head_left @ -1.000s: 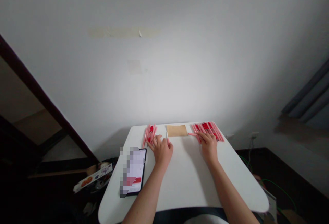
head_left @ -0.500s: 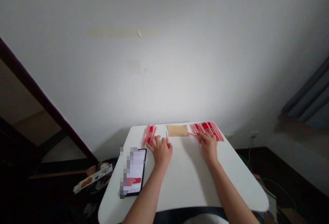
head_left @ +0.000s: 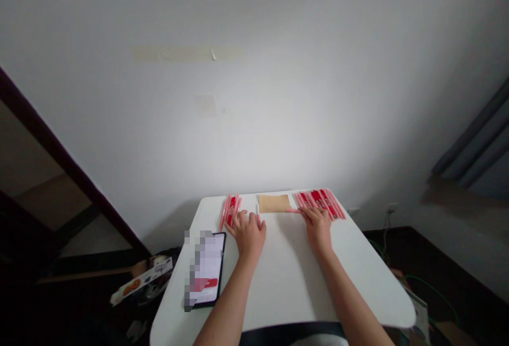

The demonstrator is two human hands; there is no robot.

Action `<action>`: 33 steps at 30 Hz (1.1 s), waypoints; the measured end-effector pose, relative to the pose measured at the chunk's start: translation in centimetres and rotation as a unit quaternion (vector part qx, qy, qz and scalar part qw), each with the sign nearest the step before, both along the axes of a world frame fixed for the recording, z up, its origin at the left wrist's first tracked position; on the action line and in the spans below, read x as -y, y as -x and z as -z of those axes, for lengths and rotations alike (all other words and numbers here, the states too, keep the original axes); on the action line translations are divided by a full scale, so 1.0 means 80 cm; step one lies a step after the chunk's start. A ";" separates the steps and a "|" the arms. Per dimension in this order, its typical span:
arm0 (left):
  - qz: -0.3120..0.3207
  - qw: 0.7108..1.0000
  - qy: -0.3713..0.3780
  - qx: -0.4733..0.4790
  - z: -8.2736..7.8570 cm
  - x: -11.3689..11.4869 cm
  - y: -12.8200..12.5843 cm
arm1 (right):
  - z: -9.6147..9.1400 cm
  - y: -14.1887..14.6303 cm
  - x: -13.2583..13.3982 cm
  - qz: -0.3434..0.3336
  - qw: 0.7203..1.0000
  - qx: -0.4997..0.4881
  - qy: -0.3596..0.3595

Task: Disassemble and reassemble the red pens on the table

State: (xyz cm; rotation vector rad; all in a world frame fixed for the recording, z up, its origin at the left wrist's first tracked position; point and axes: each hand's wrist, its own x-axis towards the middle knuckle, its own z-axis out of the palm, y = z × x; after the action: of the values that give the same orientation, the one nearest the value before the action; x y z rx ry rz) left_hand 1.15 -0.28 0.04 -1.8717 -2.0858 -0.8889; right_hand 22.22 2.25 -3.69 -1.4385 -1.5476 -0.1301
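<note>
My left hand (head_left: 250,233) rests low over the table, thumb and index finger closed on a slim pink pen-like stick with a white upper end (head_left: 258,210). Its other fingers are bent and reach close to a small bundle of pink sticks with red parts (head_left: 229,209). My right hand (head_left: 319,229) grips a second pink pen-like stick (head_left: 293,210), which points left toward a tan paper rectangle (head_left: 274,204). Beyond the right fingers lies a wider row of pink sticks with red parts (head_left: 322,200). The fingers partly hide both held sticks.
A phone with a lit screen (head_left: 210,266) lies on the white table (head_left: 290,277), left of my left forearm. The wall (head_left: 262,123) rises behind the far table edge. Boxes and clutter (head_left: 145,282) are on the floor at left, a green cable (head_left: 437,295) at right.
My right hand has shifted slightly left with its pink stick, whose tip now reaches the paper's lower right corner. My left hand stays almost where it was. The view has shifted slightly.
</note>
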 end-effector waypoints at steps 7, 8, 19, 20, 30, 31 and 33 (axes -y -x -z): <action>0.081 0.995 0.007 0.065 0.005 -0.004 -0.015 | -0.009 0.014 0.008 -0.016 0.997 0.065 0.029; 0.087 0.994 0.012 0.070 0.006 -0.004 -0.016 | -0.010 0.016 0.008 -0.019 0.997 0.075 0.031; 0.092 0.992 0.038 0.084 0.011 -0.009 -0.018 | -0.010 0.022 0.008 -0.058 0.986 0.150 0.038; 0.092 0.992 0.037 0.083 0.011 -0.009 -0.018 | -0.010 0.022 0.008 -0.059 0.986 0.154 0.040; 0.093 0.991 0.037 0.085 0.010 -0.009 -0.019 | -0.010 0.023 0.008 -0.058 0.986 0.152 0.029; 0.092 0.992 0.035 0.084 0.010 -0.009 -0.019 | -0.009 0.022 0.008 -0.054 0.987 0.147 0.029; 0.089 0.992 0.030 0.081 0.010 -0.009 -0.018 | -0.009 0.020 0.007 -0.048 0.989 0.135 0.027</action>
State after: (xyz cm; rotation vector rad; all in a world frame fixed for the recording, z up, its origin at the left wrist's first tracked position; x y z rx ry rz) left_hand 2.60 0.44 -0.76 -2.1075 -2.0812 -1.0632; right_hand 20.62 1.66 -2.99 -1.4310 -1.8501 -0.2345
